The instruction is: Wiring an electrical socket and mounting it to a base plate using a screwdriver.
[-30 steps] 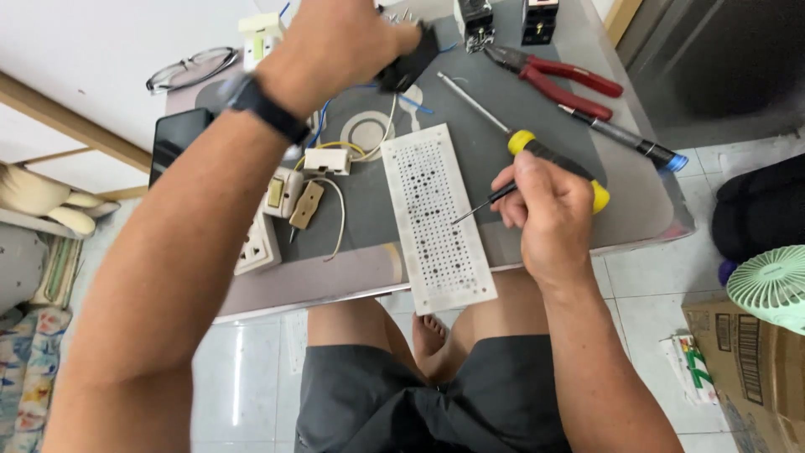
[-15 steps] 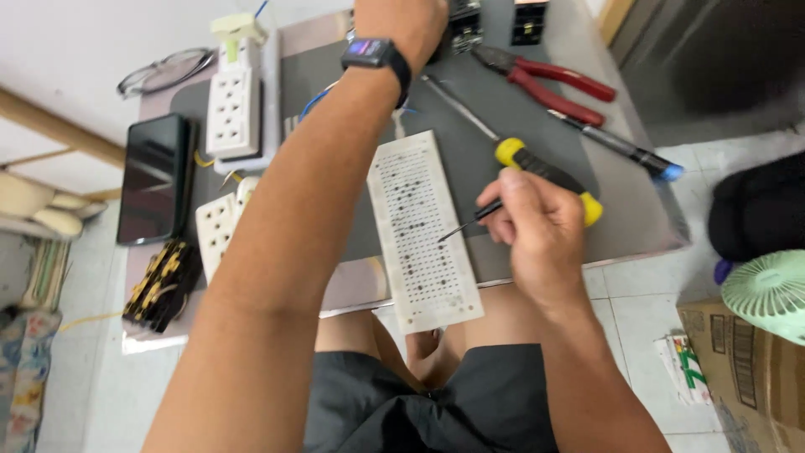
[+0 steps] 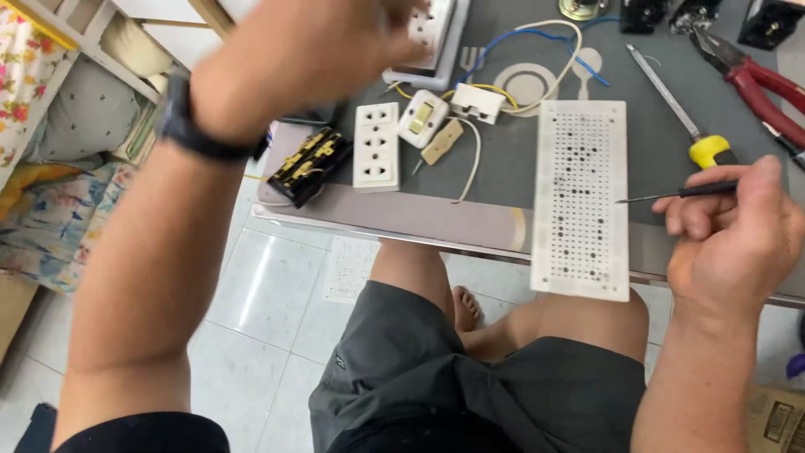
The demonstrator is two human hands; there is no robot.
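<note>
The long white plastic perforated board (image 3: 581,197), a flat rectangle peppered with rows of small holes, lies lengthwise on the smooth grey table top (image 3: 503,168), its near end jutting past the table's pale edge above the person's knee. Just right of the board, the right hand (image 3: 734,235) pinches a thin black metal-tipped probe (image 3: 671,195) between thumb and curled fingers; its fine point hovers beside the board's right edge, not clearly touching it. Beyond that hand, right of the board, lies a slim steel-shafted screwdriver with a yellow handle (image 3: 692,134), and further right the red-handled pliers (image 3: 759,80).

Left of the board sit a small white wired switch block (image 3: 422,117), a glossy white three-outlet socket strip (image 3: 376,147) and a black socket body with brass contacts (image 3: 309,165). The left hand (image 3: 310,46), blurred, with a dark watch (image 3: 197,126) at the wrist, is raised well left of the board over another white socket strip (image 3: 432,38); whether its fingers grip anything cannot be told. Blue, yellow and white wires (image 3: 537,38) loop on the table beyond the board's far end.
</note>
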